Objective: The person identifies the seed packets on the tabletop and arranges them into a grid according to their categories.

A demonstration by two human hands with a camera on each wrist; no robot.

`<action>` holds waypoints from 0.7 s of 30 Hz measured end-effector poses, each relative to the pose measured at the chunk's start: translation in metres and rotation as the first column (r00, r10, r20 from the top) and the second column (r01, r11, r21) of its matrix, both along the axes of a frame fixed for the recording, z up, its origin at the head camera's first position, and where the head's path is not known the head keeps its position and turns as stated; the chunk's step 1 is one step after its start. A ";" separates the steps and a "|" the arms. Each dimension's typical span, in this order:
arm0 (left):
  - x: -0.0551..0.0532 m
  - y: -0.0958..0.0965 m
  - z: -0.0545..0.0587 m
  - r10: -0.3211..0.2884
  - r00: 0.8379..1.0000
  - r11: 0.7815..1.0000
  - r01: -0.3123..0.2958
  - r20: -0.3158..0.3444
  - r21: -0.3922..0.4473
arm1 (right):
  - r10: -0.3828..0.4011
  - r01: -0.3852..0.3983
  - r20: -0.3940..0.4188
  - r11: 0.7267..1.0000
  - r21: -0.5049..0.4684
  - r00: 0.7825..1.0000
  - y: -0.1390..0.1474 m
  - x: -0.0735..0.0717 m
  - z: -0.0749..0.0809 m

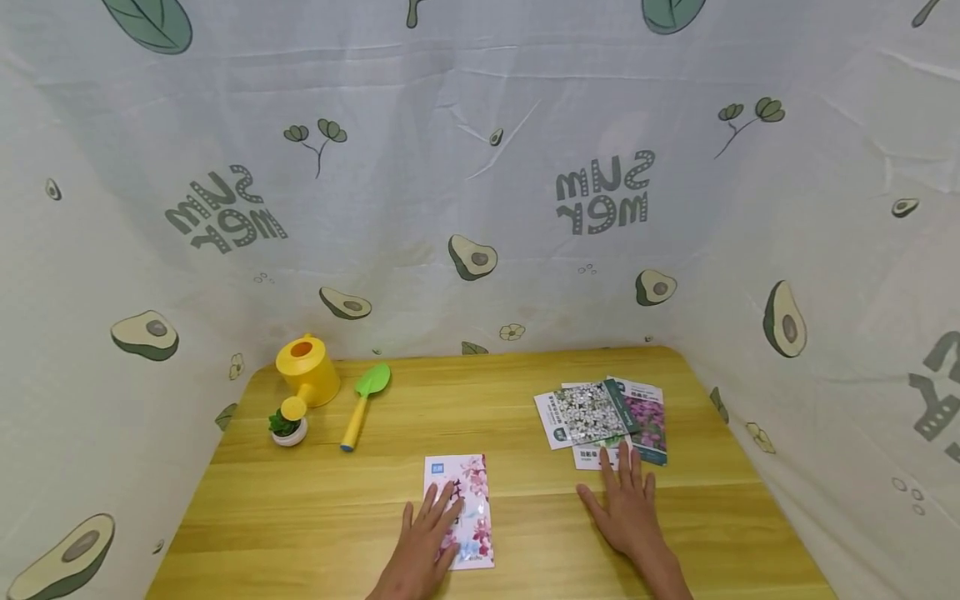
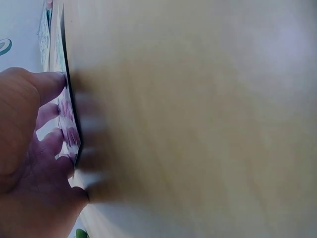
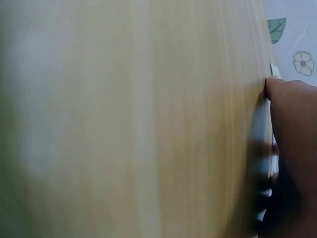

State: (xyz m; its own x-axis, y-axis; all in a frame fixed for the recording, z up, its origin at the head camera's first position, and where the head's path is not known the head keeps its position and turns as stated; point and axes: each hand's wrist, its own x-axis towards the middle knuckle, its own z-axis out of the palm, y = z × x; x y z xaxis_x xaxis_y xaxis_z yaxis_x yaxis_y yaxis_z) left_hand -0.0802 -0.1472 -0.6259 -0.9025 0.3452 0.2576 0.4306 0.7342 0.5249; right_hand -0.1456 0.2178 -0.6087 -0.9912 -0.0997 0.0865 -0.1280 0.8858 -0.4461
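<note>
Likely light, slick, bendable: flat white pink-blossomed packet (image 1: 472, 518); pinch edges. Left hand (image 1: 422, 540), right hand (image 1: 628, 510): fingers extended, grasping nothing.

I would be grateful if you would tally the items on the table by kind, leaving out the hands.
Watering can: 1
Trowel: 1
Potted plant: 1
Printed packets: 4 visible (1 under the left hand, 3 overlapping at the right hand)
Total: 7 visible
</note>
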 end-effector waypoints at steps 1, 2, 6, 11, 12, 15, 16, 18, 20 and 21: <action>-0.001 0.000 -0.003 0.000 1.000 1.000 0.000 -0.009 0.003 | 0.000 0.000 0.002 1.000 0.002 1.000 0.000 0.000 0.000; -0.001 -0.001 -0.006 0.000 1.000 1.000 -0.001 -0.014 -0.011 | -0.001 0.001 0.001 1.000 0.003 1.000 0.000 0.000 0.000; -0.002 -0.002 -0.014 0.017 1.000 0.999 -0.017 -0.016 -0.042 | 0.003 -0.003 0.013 1.000 0.013 1.000 0.000 -0.001 0.000; -0.002 -0.002 -0.014 0.030 1.000 0.998 -0.029 0.010 -0.059 | 0.007 -0.007 0.001 1.000 0.017 1.000 0.001 -0.001 -0.001; -0.002 -0.001 -0.012 0.030 0.999 0.998 -0.029 0.023 -0.052 | 0.006 -0.006 -0.003 1.000 0.017 1.000 0.000 -0.001 -0.001; 0.000 -0.001 -0.007 0.019 0.999 0.999 -0.018 0.036 -0.028 | 0.007 -0.007 -0.005 1.000 0.017 1.000 0.000 -0.001 -0.001; 0.001 -0.001 -0.005 0.015 0.999 1.000 -0.014 0.033 -0.025 | 0.009 -0.008 -0.006 1.000 0.017 1.000 0.000 -0.001 0.000; 0.003 -0.001 -0.004 0.017 0.999 1.000 -0.017 0.034 -0.013 | 0.012 -0.012 -0.006 1.000 0.016 1.000 0.000 -0.001 0.001; 0.003 0.000 -0.006 0.028 1.000 0.998 -0.028 0.013 -0.048 | 0.014 -0.014 -0.004 1.000 0.015 1.000 0.000 -0.001 0.003; 0.002 0.000 -0.006 0.031 0.999 0.998 -0.030 0.019 -0.058 | 0.014 -0.014 -0.004 1.000 0.015 1.000 0.000 -0.001 0.003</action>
State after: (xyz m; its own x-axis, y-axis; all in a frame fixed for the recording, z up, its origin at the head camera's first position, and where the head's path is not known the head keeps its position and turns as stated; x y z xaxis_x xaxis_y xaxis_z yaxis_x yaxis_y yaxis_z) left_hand -0.0777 -0.1477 -0.6322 -0.9177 0.3307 0.2199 0.3971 0.7761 0.4899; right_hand -0.1469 0.2182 -0.6053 -0.9893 -0.1152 0.0893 -0.1427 0.8906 -0.4318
